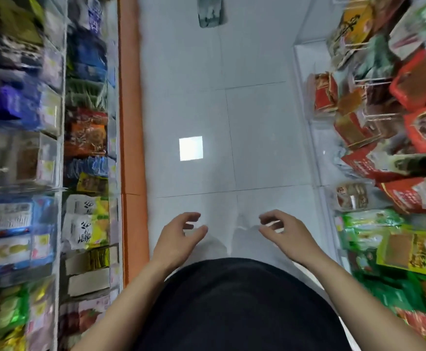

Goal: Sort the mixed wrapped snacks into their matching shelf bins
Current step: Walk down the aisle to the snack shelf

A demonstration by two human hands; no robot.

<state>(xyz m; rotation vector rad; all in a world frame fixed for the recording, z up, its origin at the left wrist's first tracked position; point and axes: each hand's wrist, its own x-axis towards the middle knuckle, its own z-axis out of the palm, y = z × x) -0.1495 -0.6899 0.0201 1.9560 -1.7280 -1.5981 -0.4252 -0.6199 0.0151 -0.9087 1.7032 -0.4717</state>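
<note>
Looking down the aisle from my end; pic is motion-smeared at both edges, so pack print is unreadable.

Materials first. Floor [257, 122] mid-frame is glossy pale tile w/ thin grout lines, and a bright square reflection [191, 148] sits on it. An orange strip [130, 97], flat and matte, runs top to bottom just left of centre, along the foot of the left shelving. The shelf bins [52, 117] down the left edge are clear hard plastic w/ boxy fronts, some w/ small pale labels. The wrapped snacks, i.e. the task items, sit in bins on both sides. At left: blue packets [87, 51] up top, crinkly orange packets [87, 138] mid-height, white-and-yellow packets [87, 221] lower. At right: red packets [419, 82] w/ brown windows in the upper right, shiny green packets [369, 224] lower right, in more clear bins. A blurred grey rectangle [210, 11] lies on the floor at top centre; can't tell what it is.

Grip. Left hand [179, 239] and right hand [289, 233] are both bottom centre, over the tile, apart from each other. Fingers on each are loosely curled w/ the thumb spread off, about half open, w/ nothing in either and touching nothing. Bare forearms lead down to a dark garment [232, 305], soft and matte, filling the bottom middle.
</note>
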